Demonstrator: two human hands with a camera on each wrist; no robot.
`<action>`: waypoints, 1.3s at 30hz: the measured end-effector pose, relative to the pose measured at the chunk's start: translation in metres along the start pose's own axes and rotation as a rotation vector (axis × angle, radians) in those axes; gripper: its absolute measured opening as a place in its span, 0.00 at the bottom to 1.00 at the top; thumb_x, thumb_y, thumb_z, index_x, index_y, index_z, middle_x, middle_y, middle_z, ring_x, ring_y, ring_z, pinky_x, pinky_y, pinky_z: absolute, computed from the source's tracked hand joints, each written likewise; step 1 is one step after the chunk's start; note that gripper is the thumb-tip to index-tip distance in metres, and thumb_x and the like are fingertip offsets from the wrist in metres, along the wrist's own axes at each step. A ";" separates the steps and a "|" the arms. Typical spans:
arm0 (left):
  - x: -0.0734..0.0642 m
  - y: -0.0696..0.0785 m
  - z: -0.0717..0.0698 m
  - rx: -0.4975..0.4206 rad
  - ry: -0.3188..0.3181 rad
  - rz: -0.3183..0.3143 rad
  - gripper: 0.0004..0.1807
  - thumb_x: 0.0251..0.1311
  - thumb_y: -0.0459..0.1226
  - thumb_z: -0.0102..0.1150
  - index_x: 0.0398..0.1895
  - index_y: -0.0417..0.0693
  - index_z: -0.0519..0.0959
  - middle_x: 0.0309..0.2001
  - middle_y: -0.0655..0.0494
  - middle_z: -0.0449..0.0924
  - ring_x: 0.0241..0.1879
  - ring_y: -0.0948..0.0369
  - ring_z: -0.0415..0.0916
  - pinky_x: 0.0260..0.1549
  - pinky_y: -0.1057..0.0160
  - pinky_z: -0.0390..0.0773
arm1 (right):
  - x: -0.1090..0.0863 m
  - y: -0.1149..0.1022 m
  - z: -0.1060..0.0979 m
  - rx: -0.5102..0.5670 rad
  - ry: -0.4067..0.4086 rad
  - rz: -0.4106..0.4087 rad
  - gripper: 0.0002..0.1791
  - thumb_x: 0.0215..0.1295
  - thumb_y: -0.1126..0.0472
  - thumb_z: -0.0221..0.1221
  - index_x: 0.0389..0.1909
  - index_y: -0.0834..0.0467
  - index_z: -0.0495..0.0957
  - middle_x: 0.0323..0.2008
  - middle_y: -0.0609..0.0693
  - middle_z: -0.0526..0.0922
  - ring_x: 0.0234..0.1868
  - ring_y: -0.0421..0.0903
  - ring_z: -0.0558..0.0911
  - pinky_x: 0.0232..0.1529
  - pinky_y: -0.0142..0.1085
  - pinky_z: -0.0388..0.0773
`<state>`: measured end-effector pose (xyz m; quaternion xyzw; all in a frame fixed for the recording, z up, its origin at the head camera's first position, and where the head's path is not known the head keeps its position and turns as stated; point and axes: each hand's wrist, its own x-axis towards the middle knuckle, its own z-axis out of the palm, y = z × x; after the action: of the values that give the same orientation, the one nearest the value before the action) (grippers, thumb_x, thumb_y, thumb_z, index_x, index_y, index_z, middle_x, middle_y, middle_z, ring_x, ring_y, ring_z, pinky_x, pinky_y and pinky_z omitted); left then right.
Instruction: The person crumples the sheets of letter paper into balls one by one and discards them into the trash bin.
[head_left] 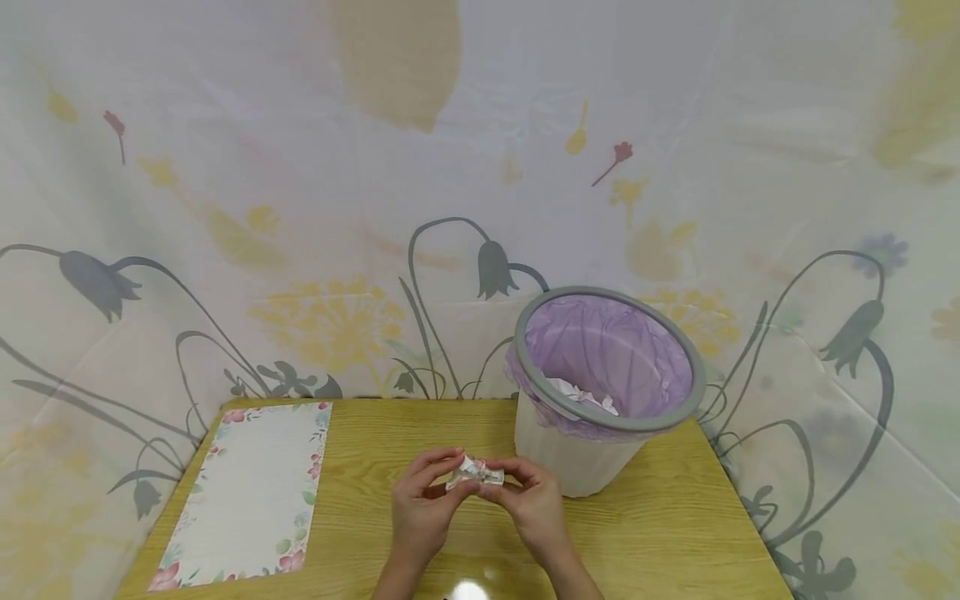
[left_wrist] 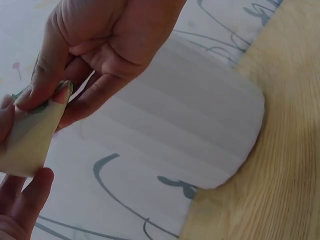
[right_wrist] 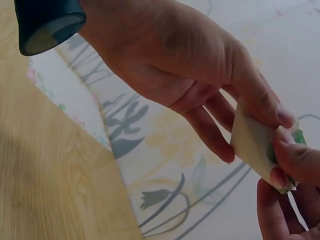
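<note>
Above the near middle of the table, my left hand (head_left: 422,504) and my right hand (head_left: 534,504) pinch a small folded piece of paper (head_left: 480,472) between thumbs and fingers. In the left wrist view the paper (left_wrist: 27,145) shows a plain cream face with slanted edges. Green print peeks out along its folded edge in the right wrist view, where the paper (right_wrist: 252,137) spans from one hand to the other. Fingertips cover part of it.
A white bin (head_left: 562,462) with a grey rim and purple liner (head_left: 637,358) stands behind my right hand. Crumpled white paper (head_left: 585,396) lies inside. On the left, a flower-bordered sheet (head_left: 247,492) rests on the wooden table (head_left: 360,467). A patterned cloth (head_left: 480,167) hangs behind.
</note>
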<state>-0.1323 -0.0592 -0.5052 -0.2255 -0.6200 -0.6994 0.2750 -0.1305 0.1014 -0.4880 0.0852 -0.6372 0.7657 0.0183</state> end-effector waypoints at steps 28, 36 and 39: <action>0.003 -0.001 -0.009 -0.063 -0.022 0.023 0.20 0.45 0.12 0.67 0.45 0.25 0.81 0.43 0.33 0.78 0.48 0.61 0.80 0.37 0.59 0.84 | 0.003 0.008 -0.043 0.041 -0.056 -0.202 0.18 0.61 0.78 0.62 0.51 0.82 0.73 0.47 0.51 0.86 0.49 0.48 0.84 0.50 0.37 0.81; 0.001 0.000 -0.013 -0.038 -0.005 -0.026 0.20 0.46 0.14 0.68 0.46 0.25 0.81 0.43 0.37 0.79 0.46 0.61 0.81 0.35 0.59 0.84 | -0.002 0.001 -0.074 -0.015 0.051 -0.167 0.16 0.60 0.80 0.60 0.50 0.80 0.75 0.45 0.52 0.87 0.47 0.44 0.85 0.46 0.32 0.81; 0.001 0.000 -0.014 -0.020 0.009 -0.045 0.20 0.46 0.14 0.68 0.46 0.25 0.81 0.43 0.38 0.79 0.45 0.61 0.80 0.35 0.59 0.84 | -0.006 -0.004 -0.089 -0.020 0.099 -0.163 0.15 0.61 0.80 0.59 0.49 0.79 0.76 0.44 0.51 0.87 0.46 0.43 0.85 0.46 0.31 0.80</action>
<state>-0.1322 -0.0732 -0.5065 -0.2113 -0.6167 -0.7125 0.2597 -0.1334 0.1901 -0.5010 0.0986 -0.6340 0.7587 0.1130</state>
